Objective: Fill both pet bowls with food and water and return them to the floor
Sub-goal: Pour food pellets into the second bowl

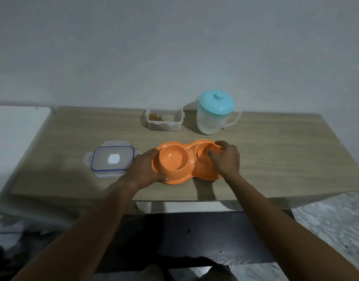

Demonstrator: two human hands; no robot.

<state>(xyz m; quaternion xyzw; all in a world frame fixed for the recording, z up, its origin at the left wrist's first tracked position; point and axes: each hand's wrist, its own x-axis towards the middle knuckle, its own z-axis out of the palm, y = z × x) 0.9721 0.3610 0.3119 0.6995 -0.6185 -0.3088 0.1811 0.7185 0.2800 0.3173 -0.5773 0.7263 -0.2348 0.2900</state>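
An orange double pet bowl (191, 158) lies on the wooden table (276, 159) near its front edge. The left cup looks bare inside; my hand hides most of the right cup. My left hand (144, 169) grips the bowl's left rim. My right hand (225, 159) holds the right rim, fingers curled into the right cup. Behind the bowl stands an open clear food container (164, 120) with a little brown kibble in it. To its right stands a translucent pitcher (214, 112) with a teal lid.
The container's clear lid with a blue seal (111, 160) lies flat left of the bowl. A white surface (12, 134) adjoins the table's left side. A wall rises behind the table. Dark floor and pale patterned tiles (336, 224) show below the front edge.
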